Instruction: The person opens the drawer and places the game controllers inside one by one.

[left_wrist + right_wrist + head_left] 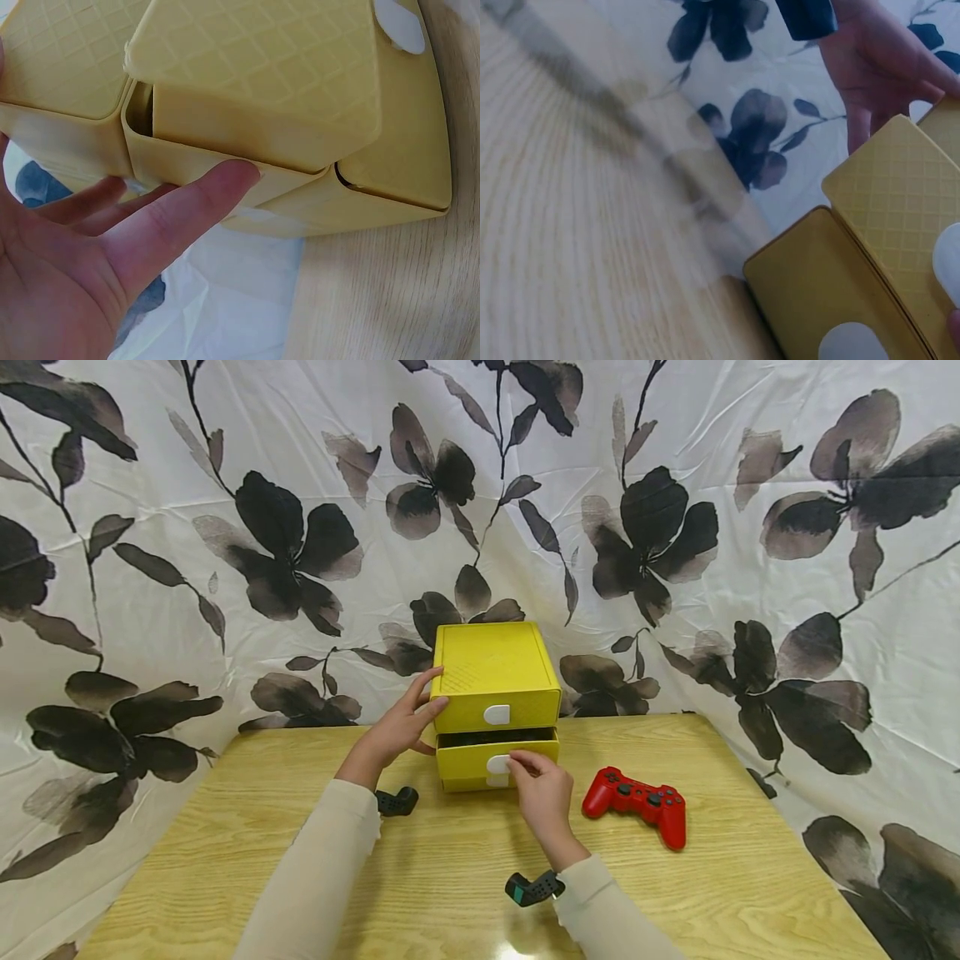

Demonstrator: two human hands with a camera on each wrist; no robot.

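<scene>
A small yellow drawer box [491, 656] with white pull tabs stands at the back of the table. Its middle drawer [461, 767] sticks out, leaving a dark gap under the top drawer [459, 717]. My right hand [546, 797] pinches this drawer's white tab [496, 764] between thumb and fingers. On the box's left side rests my left hand [397, 731], fingers extended. The left wrist view shows its thumb [180, 217] along the side edge by the pulled-out drawer [262, 52]. Below, the bottom drawer [817, 277] sits back from the middle one in the right wrist view.
A red game controller [637, 802] lies on the wooden table [450, 877], right of the box. Black wrist straps [534, 888] show at both cuffs. Close behind the box hangs a white cloth [525, 585] with dark flowers, also enclosing both sides.
</scene>
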